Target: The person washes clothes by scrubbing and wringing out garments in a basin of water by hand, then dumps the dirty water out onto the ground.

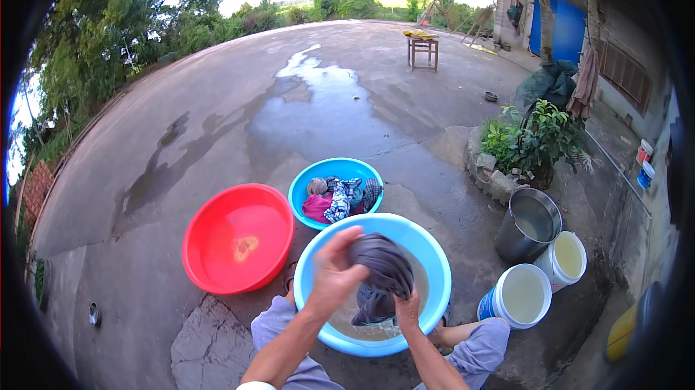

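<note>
A dark grey wet garment (383,268) is bunched up over the light-blue basin (441,281) in front of me. My left hand (334,273), blurred by motion, curves its thumb and fingers around the garment's upper left end. Lower down on the right, my right hand (407,306) grips the same cloth. Part of the fabric hangs to the cloudy water (347,322) in the basin. My fingertips on the far side of the cloth are hidden.
A red basin (209,243) stands at the left. Behind, a smaller blue basin (297,194) holds crumpled clothes (342,197). To the right are a metal bucket (510,240) and two white buckets (524,295) (570,254) with liquid. A stone-edged planter (502,181) lies beyond them.
</note>
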`<state>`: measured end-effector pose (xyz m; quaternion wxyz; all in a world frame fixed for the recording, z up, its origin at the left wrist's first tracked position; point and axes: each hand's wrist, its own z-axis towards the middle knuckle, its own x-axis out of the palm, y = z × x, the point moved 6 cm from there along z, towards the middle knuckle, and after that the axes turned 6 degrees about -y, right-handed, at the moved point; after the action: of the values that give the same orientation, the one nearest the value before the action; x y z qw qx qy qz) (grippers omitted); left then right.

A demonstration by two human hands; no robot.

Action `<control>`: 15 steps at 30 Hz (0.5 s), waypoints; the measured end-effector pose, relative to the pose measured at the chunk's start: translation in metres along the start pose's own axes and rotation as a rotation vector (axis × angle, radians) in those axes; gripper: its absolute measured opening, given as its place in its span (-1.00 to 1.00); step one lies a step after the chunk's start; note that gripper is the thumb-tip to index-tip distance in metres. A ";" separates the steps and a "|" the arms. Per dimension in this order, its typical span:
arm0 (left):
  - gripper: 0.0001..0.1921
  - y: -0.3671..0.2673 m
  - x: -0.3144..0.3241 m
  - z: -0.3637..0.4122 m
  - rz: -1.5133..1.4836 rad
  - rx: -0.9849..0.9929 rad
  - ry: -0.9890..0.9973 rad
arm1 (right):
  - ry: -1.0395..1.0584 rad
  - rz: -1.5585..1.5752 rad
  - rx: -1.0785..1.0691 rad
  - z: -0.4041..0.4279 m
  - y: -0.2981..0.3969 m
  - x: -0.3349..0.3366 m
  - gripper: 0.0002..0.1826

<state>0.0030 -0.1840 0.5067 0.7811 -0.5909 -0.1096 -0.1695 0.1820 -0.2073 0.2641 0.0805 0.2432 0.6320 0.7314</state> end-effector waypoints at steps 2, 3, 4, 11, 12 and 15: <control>-0.35 0.020 -0.067 -0.006 -0.007 0.018 -0.227 | -0.032 0.011 0.035 0.009 0.006 -0.008 -0.65; -0.38 0.043 -0.107 -0.017 0.010 -0.068 -0.416 | -0.041 -0.061 0.027 0.011 0.021 -0.003 -0.66; -0.43 0.093 -0.162 -0.037 -0.014 -0.265 -0.462 | -0.042 -0.129 0.020 0.006 0.034 0.005 -0.66; -0.13 0.215 -0.047 -0.171 -0.886 -1.281 -0.212 | 0.259 -0.476 -0.209 -0.055 0.075 0.050 -0.53; -0.23 0.241 -0.052 -0.161 -0.932 -1.100 -0.243 | 0.269 -0.482 -0.209 -0.064 0.078 0.047 -0.53; -0.47 0.253 -0.049 -0.150 -0.993 -0.921 -0.290 | 0.295 -0.480 -0.203 -0.075 0.082 0.035 -0.50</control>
<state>0.0537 -0.2600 0.2228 0.2580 -0.7591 -0.3871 -0.4555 0.1328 -0.2745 0.3462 0.1822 -0.0312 0.5998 0.7785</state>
